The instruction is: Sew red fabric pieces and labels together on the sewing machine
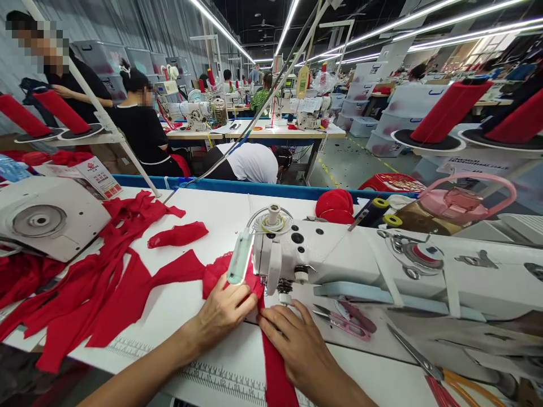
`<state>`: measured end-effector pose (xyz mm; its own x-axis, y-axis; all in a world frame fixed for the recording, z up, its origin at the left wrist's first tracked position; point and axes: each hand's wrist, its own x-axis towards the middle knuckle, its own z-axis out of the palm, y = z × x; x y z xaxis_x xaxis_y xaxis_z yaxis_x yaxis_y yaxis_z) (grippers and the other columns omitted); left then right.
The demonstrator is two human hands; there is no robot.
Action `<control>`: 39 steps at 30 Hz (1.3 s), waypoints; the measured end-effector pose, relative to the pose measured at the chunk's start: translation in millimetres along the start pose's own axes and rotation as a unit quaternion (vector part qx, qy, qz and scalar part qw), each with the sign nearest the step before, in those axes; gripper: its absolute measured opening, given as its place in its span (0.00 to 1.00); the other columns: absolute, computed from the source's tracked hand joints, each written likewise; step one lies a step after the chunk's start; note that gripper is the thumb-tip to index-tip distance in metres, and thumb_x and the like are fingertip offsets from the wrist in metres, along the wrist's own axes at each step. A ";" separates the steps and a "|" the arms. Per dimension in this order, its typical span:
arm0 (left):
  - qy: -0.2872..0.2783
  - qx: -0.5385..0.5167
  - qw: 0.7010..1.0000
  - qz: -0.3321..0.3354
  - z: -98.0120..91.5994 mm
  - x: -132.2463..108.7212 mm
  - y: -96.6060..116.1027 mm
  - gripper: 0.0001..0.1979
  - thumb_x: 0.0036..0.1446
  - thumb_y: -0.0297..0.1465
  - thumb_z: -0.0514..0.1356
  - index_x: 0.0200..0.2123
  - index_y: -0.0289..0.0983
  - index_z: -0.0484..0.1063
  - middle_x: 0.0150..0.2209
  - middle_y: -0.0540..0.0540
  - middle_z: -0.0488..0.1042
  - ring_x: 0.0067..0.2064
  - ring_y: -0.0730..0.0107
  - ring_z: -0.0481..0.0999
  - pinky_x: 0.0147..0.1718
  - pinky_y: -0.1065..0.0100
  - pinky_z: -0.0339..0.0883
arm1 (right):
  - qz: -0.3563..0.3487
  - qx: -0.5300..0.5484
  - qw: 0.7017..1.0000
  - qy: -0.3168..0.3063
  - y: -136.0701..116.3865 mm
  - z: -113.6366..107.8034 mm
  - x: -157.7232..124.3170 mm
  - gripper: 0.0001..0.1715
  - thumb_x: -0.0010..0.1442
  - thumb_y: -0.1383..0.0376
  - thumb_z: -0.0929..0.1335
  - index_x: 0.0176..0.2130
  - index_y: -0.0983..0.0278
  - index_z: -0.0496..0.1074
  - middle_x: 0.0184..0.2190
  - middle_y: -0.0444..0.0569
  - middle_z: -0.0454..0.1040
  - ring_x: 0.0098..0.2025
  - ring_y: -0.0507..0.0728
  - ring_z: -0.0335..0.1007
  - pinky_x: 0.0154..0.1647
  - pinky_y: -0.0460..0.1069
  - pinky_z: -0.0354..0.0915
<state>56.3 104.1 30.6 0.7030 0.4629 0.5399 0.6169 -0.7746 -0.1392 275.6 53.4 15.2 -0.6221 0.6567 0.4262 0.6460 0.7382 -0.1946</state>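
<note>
A white sewing machine (348,254) stands before me, with red fabric (215,277) gathered at its needle and presser foot. My left hand (224,311) is closed on this fabric just left of the needle, its fingers bent and partly under a pale green guard (240,260). Close by on the right, my right hand (297,339) grips a long red fabric strip (275,359) with thumb and fingers near the presser foot. From there the strip runs down over the table's front edge. The fingertips and the exact stitching point are partly hidden.
Loose red fabric pieces (123,288) cover the left of the table beside another machine (55,217). Pink-handled thread snips (345,322) and orange-handled scissors (424,356) lie at right. Thread cones (452,110) stand on racks. Several co-workers are beyond the table.
</note>
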 end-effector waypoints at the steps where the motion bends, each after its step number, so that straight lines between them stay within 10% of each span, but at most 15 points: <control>1: -0.005 -0.002 1.000 -0.001 0.8 -0.6 1.8 0.13 0.68 0.20 0.48 0.35 0.34 0.70 0.26 0.50 0.68 0.28 0.69 0.64 0.30 0.66 0.54 | 0.001 0.001 1.000 -0.002 0.0 -0.2 -0.1 0.30 0.53 0.80 0.65 0.55 0.63 0.69 0.52 0.48 0.75 0.53 0.57 0.65 0.65 0.57 0.40; 21: -0.084 -0.090 0.990 -0.071 2.2 -13.4 18.5 0.19 0.60 0.20 0.53 0.54 0.36 0.70 0.43 0.41 0.76 0.49 0.54 0.71 0.40 0.56 0.68 | -0.004 -0.009 1.000 0.023 3.6 5.2 -3.5 0.26 0.57 0.75 0.65 0.55 0.65 0.69 0.52 0.49 0.76 0.49 0.57 0.67 0.64 0.58 0.44; 39: -0.050 -0.094 0.993 -0.060 12.4 -10.3 4.2 0.18 0.64 0.18 0.47 0.48 0.36 0.72 0.34 0.46 0.73 0.38 0.66 0.73 0.49 0.49 0.72 | 0.021 -0.022 0.999 -0.030 4.0 3.9 0.2 0.35 0.54 0.78 0.64 0.60 0.65 0.67 0.59 0.48 0.70 0.52 0.60 0.64 0.67 0.59 0.36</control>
<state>56.0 101.4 14.2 0.6654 0.5897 0.4576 0.6281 -0.7736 0.0837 276.3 57.1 11.0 -0.6187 0.6955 0.3655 0.6894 0.7037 -0.1719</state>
